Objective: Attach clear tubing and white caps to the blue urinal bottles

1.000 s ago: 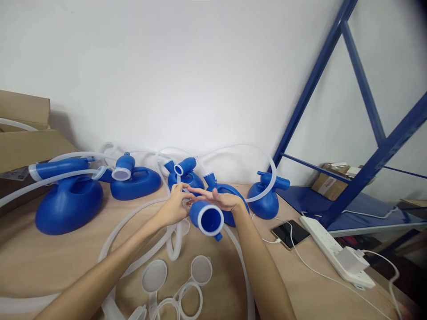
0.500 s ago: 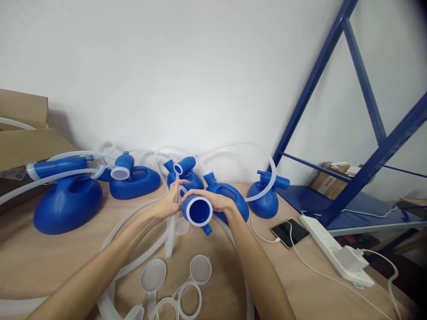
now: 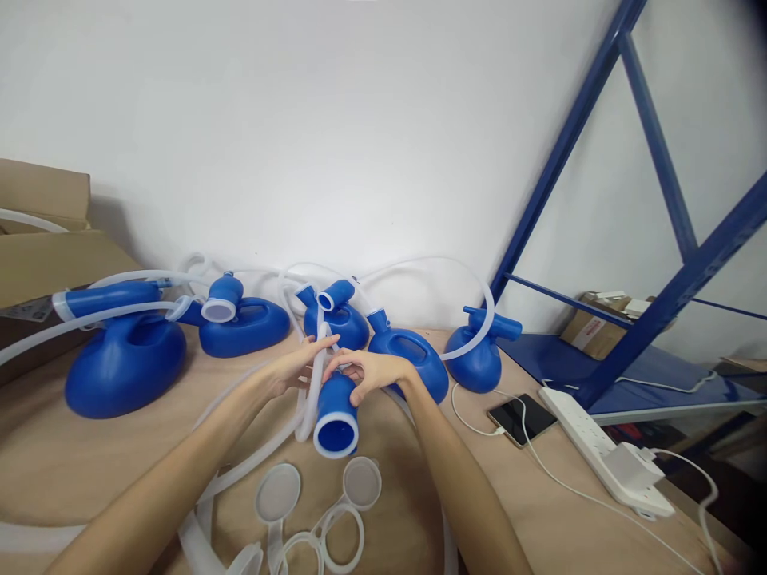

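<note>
My right hand (image 3: 368, 371) has its thumb and fingers around the neck of a blue funnel-shaped spout (image 3: 335, 395). The spout's wide white-rimmed mouth faces down and toward me. On the left, my left hand (image 3: 293, 367) is around a white hose (image 3: 314, 383), with one finger stretched across it and the others partly hidden behind. The hose's upper part passes close to the spout's narrow end, which my right fingers cover; I cannot tell whether they are joined. Below lie a round translucent cap (image 3: 278, 493), a second cap (image 3: 362, 483) and a ring (image 3: 342, 539).
Several blue jugs with handles line the wall, including one at left (image 3: 125, 367) and one at right (image 3: 473, 359). A cardboard box (image 3: 65, 255) stands far left. At right lie a phone (image 3: 521, 419), a power strip (image 3: 599, 447) and a blue metal rack (image 3: 569, 152).
The spout has moved slightly left and nearer to me, its mouth tipping downward. My right hand has shifted to its upper neck. My left hand has moved a little left and lower, with fingers spread more.
</note>
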`<action>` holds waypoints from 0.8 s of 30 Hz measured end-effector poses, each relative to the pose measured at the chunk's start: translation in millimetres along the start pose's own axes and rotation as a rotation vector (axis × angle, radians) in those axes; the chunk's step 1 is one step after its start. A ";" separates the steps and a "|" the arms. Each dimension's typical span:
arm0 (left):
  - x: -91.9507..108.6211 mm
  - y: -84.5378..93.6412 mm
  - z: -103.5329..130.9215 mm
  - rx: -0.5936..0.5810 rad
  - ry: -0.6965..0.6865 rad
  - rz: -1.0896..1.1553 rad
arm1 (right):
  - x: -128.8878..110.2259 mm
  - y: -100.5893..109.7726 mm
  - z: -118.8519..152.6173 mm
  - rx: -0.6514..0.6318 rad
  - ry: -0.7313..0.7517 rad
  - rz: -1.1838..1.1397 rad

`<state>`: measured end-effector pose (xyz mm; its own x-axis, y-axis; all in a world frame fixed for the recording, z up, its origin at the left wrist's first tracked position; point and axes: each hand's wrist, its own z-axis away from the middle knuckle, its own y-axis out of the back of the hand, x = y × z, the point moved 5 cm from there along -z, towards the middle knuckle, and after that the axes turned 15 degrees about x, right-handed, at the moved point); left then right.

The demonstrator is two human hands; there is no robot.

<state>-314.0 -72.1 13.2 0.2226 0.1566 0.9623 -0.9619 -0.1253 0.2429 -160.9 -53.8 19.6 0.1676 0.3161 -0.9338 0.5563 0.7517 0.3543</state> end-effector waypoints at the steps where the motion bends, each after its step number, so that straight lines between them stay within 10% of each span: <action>1: 0.4 0.2 1.8 -0.011 0.012 -0.012 | 1.2 -1.8 -0.5 -0.002 -0.030 0.018; 9: 25.8 16.9 6.7 0.149 -0.169 -0.106 | 12.3 -16.8 -17.6 0.077 -0.038 0.062; 18: 53.6 14.7 48.9 0.530 -0.575 -0.953 | 26.3 -46.1 -43.8 0.297 0.005 0.129; 24: 67.7 -5.0 83.1 0.511 -0.716 -1.303 | 16.0 -49.1 -44.9 0.453 0.082 0.266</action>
<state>-281.0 -142.3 87.3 0.9925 -0.0430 -0.1141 0.0646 -0.6079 0.7914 -222.1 -59.6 -10.6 0.2968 0.5193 -0.8014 0.8019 0.3202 0.5044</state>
